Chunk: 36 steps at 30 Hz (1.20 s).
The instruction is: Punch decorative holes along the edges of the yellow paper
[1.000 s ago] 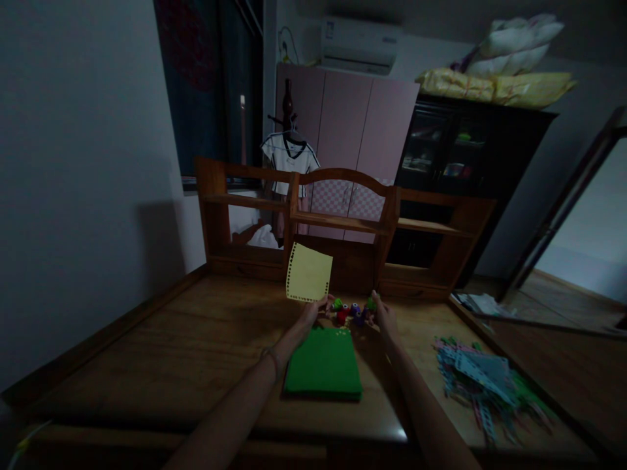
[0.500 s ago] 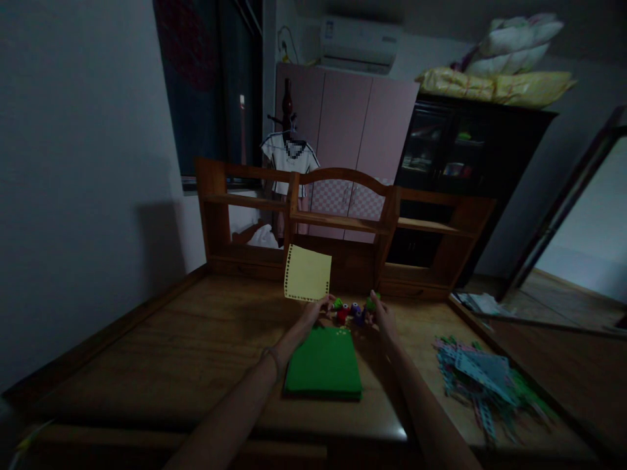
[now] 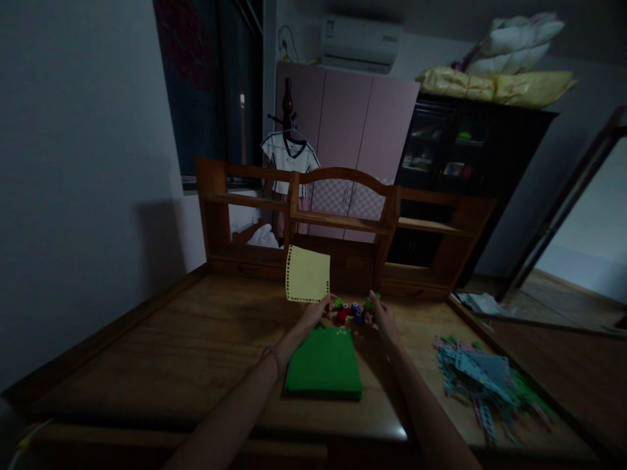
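Observation:
My left hand point(image 3: 321, 308) is closed, its fingertips at the lower right corner of a yellow paper sheet point(image 3: 307, 274), which stands upright with holes along its left and bottom edges. Just beyond those fingertips is a small green piece point(image 3: 337, 303). My right hand point(image 3: 385, 316) has thumb and fingers closed around another small green piece point(image 3: 371, 302). Between my hands sit a red figure point(image 3: 343, 313) and a purple figure point(image 3: 357, 313), both small with white eyes. In front of them lies a thick green pad point(image 3: 324, 364) with pale specks near its far edge. Fine detail is dark.
A tangled pile of blue and green perforated strips point(image 3: 482, 375) lies on the right of the wooden desk point(image 3: 196, 339). Along the back runs a wooden shelf unit point(image 3: 343, 225). Papers point(image 3: 482, 303) lie past the desk's right edge.
The yellow sheet has turned slightly and looks a little narrower. Both hands keep nearly the same place; the figures and green pad have hardly shifted.

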Motion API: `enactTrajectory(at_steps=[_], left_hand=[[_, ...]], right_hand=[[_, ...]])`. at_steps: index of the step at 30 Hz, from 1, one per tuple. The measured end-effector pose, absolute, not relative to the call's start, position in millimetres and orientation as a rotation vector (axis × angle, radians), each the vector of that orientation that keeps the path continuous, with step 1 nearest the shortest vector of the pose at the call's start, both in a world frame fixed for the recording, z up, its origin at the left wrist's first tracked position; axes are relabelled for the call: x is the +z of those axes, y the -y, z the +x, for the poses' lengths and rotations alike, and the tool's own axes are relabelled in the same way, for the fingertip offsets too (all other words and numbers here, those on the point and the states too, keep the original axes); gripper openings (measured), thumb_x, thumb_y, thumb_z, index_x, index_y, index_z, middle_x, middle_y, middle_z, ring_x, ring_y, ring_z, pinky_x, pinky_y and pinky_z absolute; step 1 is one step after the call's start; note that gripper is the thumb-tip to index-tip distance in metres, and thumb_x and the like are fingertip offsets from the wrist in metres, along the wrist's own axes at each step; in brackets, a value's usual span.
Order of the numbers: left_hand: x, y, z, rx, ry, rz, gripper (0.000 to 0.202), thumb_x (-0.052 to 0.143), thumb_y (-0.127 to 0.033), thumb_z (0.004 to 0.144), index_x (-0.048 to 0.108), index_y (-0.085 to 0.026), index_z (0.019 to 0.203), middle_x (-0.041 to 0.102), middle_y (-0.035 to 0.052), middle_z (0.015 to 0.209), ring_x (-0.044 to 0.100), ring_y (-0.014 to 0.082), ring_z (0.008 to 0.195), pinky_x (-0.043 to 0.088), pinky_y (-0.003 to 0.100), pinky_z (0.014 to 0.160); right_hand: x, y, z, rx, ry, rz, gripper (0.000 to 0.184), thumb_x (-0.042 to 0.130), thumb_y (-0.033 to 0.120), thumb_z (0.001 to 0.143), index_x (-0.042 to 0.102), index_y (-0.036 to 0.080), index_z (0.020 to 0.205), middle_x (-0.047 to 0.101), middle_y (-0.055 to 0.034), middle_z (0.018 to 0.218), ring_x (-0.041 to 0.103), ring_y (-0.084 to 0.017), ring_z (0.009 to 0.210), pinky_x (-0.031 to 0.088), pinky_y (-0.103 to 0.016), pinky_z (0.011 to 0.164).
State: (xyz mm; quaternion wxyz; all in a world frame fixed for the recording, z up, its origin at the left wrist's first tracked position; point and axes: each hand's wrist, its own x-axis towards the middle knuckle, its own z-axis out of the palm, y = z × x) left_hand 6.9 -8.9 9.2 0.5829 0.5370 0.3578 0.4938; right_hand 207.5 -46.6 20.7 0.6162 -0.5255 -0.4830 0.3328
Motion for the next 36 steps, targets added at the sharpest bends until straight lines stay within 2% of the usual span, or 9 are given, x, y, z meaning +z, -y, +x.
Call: enactTrajectory(at_steps=[7, 24, 36], left_hand=[[9.7, 9.8, 6.1, 1.159, -0.844, 1.288, 0.035, 0.051, -0.049, 0.076, 0.065, -0.018, 0.084, 0.055, 0.0003, 0.062, 0.051, 0.0097, 0.052, 0.042, 0.02, 0.052], [11.1, 13.5, 3.6, 1.111, -0.79, 1.306, 0.037, 0.044, -0.051, 0.079, 0.064, -0.02, 0.085, 0.055, 0.0001, 0.066, 0.052, 0.0107, 0.058, 0.041, 0.02, 0.056], [14.8, 16.6, 3.3, 1.085, -0.8, 1.286, 0.037, 0.044, -0.05, 0.079, 0.064, -0.02, 0.086, 0.053, 0.0001, 0.064, 0.05, 0.0105, 0.056, 0.038, 0.02, 0.053]], right_hand=[[21.3, 43.8, 206.9, 0.776, 1.099, -1.265, 0.054, 0.049, 0.069, 0.068, 0.053, 0.017, 0.056, 0.052, -0.0003, 0.043, 0.045, -0.012, 0.038, 0.033, -0.024, 0.041], [23.3, 47.1, 203.7, 0.706, 1.111, -1.259, 0.051, 0.053, 0.066, 0.067, 0.052, 0.017, 0.055, 0.049, 0.0008, 0.045, 0.043, -0.011, 0.04, 0.03, -0.022, 0.04], [23.9, 48.7, 203.9, 0.755, 1.141, -1.23, 0.05, 0.052, 0.064, 0.07, 0.052, 0.016, 0.056, 0.049, 0.0003, 0.045, 0.042, -0.011, 0.04, 0.03, -0.022, 0.04]])
